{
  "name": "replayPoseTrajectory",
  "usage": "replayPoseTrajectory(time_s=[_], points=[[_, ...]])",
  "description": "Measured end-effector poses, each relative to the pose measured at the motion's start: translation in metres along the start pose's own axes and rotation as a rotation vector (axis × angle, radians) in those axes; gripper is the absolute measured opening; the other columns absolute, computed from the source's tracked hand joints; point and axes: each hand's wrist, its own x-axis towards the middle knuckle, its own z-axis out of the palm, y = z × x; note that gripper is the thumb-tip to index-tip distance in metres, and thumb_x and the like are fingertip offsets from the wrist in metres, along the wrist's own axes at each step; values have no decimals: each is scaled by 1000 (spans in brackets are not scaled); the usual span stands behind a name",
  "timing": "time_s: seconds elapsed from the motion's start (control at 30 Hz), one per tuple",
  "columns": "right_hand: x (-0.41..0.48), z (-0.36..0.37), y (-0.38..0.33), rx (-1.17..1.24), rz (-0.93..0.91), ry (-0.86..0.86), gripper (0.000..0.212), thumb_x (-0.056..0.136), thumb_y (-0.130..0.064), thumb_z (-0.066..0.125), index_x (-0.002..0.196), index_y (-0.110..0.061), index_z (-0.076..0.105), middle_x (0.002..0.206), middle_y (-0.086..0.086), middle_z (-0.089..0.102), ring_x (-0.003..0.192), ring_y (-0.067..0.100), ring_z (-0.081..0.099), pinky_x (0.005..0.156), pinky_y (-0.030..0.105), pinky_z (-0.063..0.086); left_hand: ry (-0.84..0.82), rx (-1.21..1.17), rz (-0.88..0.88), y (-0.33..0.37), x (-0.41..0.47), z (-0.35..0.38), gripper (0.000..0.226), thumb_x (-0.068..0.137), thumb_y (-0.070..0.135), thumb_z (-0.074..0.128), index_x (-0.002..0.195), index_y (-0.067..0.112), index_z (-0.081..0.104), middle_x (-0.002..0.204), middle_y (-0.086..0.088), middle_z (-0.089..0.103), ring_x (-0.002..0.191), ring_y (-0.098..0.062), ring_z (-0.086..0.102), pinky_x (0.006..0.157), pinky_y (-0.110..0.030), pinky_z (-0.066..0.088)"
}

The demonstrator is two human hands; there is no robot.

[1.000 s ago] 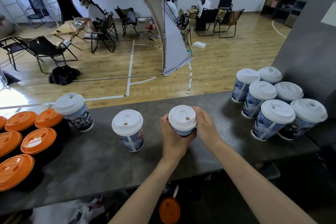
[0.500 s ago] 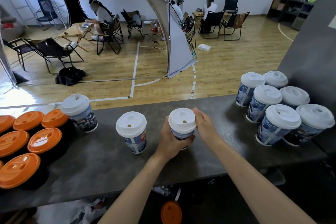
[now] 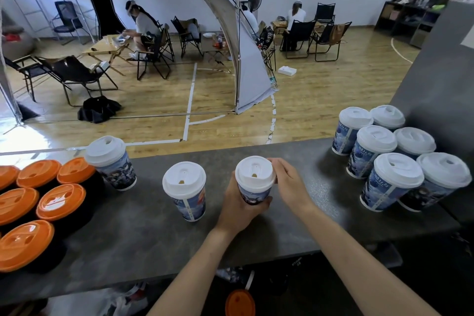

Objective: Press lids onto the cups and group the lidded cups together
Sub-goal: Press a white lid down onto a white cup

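A blue-printed paper cup with a white lid [image 3: 254, 173] stands in the middle of the grey counter [image 3: 143, 233]. My left hand [image 3: 237, 206] grips its body from the left and front. My right hand [image 3: 291, 186] is at its right side, with curled fingertips and thumb on the lid's rim. Two more white-lidded cups stand apart to the left, one close by [image 3: 186, 187] and one farther back [image 3: 110, 159]. At the right end, several white-lidded cups [image 3: 392, 169] are packed together.
Several black cups with orange lids [image 3: 60, 201] crowd the counter's left end. A grey wall [image 3: 441, 79] rises behind the right group. An orange lid [image 3: 239, 303] shows below the counter's near edge. Beyond the counter are a wooden floor, chairs and seated people.
My right hand has slid from the cup's side up to the lid's rim. My left hand keeps its grip on the cup, which stays in place.
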Motion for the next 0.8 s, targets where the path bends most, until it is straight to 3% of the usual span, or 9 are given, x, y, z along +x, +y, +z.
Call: replayPoseTrajectory(time_s=[0.17, 0.33, 0.47, 0.6, 0.67, 0.8], points=[[-3, 12, -6, 162, 58, -8, 34, 108, -11, 37, 101, -18, 70, 102, -5, 71, 91, -1, 65, 76, 10, 49, -35, 11, -24, 0, 2, 0, 86, 67, 22, 91, 142, 15, 50, 138, 4, 64, 130, -13, 59, 111, -39, 49], [-5, 14, -4, 187, 41, 20, 35, 108, -9, 35, 107, -8, 70, 100, -4, 72, 87, -4, 67, 73, 9, 49, -49, 42, -38, -4, 3, 0, 86, 66, 27, 90, 142, 17, 51, 137, 5, 63, 129, -11, 60, 109, -39, 50], [-6, 14, -5, 159, -5, 32, 34, 108, -6, 33, 106, -7, 67, 99, -5, 70, 81, -14, 64, 73, 6, 46, 81, 18, -103, 3, -3, 9, 88, 58, 31, 96, 132, 24, 49, 129, 12, 63, 120, -3, 62, 98, -35, 55], [-9, 16, 0, 156, -31, 50, 35, 108, -8, 34, 103, -10, 69, 100, -4, 72, 85, -10, 65, 76, 8, 47, 159, -6, -97, 5, -11, 16, 78, 60, 26, 95, 120, 38, 46, 120, 25, 61, 113, 3, 62, 90, -23, 52], [-9, 13, 2, 135, -35, 39, 34, 108, -9, 36, 102, -12, 69, 100, -3, 72, 86, -9, 64, 76, 9, 47, 119, -7, -76, 0, -10, 13, 77, 64, 24, 93, 124, 33, 47, 124, 21, 62, 117, 0, 62, 95, -23, 52], [2, 5, -6, 98, -45, 40, 31, 105, -5, 39, 103, -15, 68, 103, -2, 72, 94, 3, 64, 77, 9, 47, 27, -10, -58, -6, -3, 5, 81, 68, 18, 92, 135, 16, 48, 133, 2, 63, 126, -13, 61, 106, -37, 51]])
